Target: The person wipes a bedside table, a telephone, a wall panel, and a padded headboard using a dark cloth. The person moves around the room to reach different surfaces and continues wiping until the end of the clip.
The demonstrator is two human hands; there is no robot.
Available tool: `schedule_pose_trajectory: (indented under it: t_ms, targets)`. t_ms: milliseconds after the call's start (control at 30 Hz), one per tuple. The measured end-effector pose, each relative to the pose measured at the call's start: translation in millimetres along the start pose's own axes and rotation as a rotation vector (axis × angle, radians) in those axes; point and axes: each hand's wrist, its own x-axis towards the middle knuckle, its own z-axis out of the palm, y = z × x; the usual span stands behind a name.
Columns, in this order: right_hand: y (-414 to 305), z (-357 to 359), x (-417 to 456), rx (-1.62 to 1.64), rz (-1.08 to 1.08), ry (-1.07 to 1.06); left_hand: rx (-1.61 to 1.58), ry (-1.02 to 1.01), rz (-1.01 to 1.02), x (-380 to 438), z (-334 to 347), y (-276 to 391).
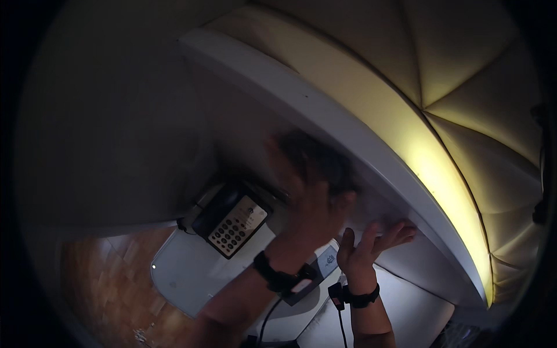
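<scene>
My left hand (307,213) is raised against the shaded side of a curved white panel (330,117), back of the hand toward me. Beneath its fingers lies a dark cloth-like thing (324,158), blurred, so its exact kind is unclear. Lower and to the right, my right hand (363,250) is held near the same panel with fingers apart and nothing in it. Whether its fingertips touch the panel I cannot tell. A black wristband with a cable circles each wrist.
A desk telephone (237,226) with a keypad sits on a pale bedside table (187,265). Near my left wrist lies a dark box (322,267). A lit strip (428,174) runs along padded upholstery (461,74). White bedding-like surface (409,287) and wood-look floor (117,274) are below.
</scene>
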Motion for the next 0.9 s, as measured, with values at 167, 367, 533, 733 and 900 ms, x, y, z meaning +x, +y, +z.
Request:
schedule_pose_trajectory:
  t_ms: [167,367,533,733,900]
  targets:
    - [-1,13,1,-0.134,-0.012,-0.042,0.004,0.087,-0.033,40,-23,-40]
    - [-1,15,5,-0.184,-0.031,-0.034,-0.173,0.203,-0.290,83,-53,-81]
    - [-10,16,9,-0.117,-0.012,-0.014,0.047,0.144,-0.214,42,-25,-65]
    - [-21,14,15,-0.062,0.021,0.023,-0.091,-0.078,-0.155,-23,3,-20]
    - [-11,18,-1,-0.110,-0.010,-0.032,-0.294,-0.001,-0.559,2,-9,-66]
